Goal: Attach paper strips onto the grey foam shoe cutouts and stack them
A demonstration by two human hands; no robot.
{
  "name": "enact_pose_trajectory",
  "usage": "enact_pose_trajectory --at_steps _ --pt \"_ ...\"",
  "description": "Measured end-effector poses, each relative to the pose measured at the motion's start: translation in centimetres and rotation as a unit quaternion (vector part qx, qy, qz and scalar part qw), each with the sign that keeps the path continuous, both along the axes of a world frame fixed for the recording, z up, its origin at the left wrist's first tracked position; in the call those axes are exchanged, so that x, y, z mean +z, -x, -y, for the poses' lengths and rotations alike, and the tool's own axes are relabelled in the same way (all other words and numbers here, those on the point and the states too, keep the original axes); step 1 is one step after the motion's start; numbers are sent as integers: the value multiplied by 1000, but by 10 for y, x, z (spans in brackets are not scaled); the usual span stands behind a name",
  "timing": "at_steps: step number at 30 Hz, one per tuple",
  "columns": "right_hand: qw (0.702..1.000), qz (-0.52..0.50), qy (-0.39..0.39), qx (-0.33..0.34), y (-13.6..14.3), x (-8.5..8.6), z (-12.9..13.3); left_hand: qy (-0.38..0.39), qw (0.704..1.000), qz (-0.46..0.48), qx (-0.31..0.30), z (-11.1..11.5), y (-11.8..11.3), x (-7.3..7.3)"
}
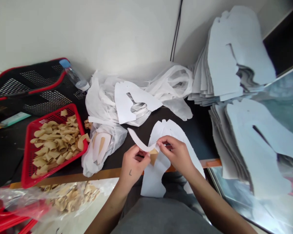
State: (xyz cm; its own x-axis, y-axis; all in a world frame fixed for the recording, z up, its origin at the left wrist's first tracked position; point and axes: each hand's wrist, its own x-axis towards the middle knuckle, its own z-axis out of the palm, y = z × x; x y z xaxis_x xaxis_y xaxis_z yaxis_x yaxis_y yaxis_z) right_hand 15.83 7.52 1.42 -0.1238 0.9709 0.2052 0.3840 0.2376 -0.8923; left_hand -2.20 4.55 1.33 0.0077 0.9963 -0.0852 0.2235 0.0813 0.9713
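Observation:
A narrow curved white strip (pixel 139 141) is pinched between both hands above the table's front edge. My left hand (pixel 134 165) is closed on its lower middle, and a small tan piece (pixel 153 157) shows just beside the fingertips. My right hand (pixel 175 152) is closed on the strip's right end. Beneath the hands lies a large white cut-out sheet (pixel 169 130), partly over the table edge. Behind it, another white cut-out (pixel 124 100) rests on crumpled plastic bags (pixel 100 97).
On the left a red basket (pixel 26 156) holds several curled tan pieces, with a black crate (pixel 36 78) and a bottle (pixel 74 76) behind. Stacks of white sheets (pixel 222 65) stand at right. A bag of white pieces (pixel 91 165) lies left of the hands.

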Motion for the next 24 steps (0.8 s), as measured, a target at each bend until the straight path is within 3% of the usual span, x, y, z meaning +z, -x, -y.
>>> enact_pose_trajectory --at_steps 3,7,11,13,18,22,24 --pt "1000 8 -23 4 7 3 1 -3 1000 20 17 -1 -4 3" --pt "997 19 -69 16 16 8 4 -39 994 31 102 -7 -16 6" --pt "997 -1 -66 31 19 10 7 -17 989 113 97 -13 -20 3" --pt "998 -37 -39 22 19 9 7 -17 990 108 86 -14 -17 1" --pt "978 -190 81 -2 15 -2 4 -75 990 -18 114 -15 -5 -4" --pt "909 -357 194 98 9 -7 -2 -66 992 -25 103 -16 -1 -4" --pt "895 -375 208 123 7 -5 -5 -99 987 -67 104 -15 -3 0"
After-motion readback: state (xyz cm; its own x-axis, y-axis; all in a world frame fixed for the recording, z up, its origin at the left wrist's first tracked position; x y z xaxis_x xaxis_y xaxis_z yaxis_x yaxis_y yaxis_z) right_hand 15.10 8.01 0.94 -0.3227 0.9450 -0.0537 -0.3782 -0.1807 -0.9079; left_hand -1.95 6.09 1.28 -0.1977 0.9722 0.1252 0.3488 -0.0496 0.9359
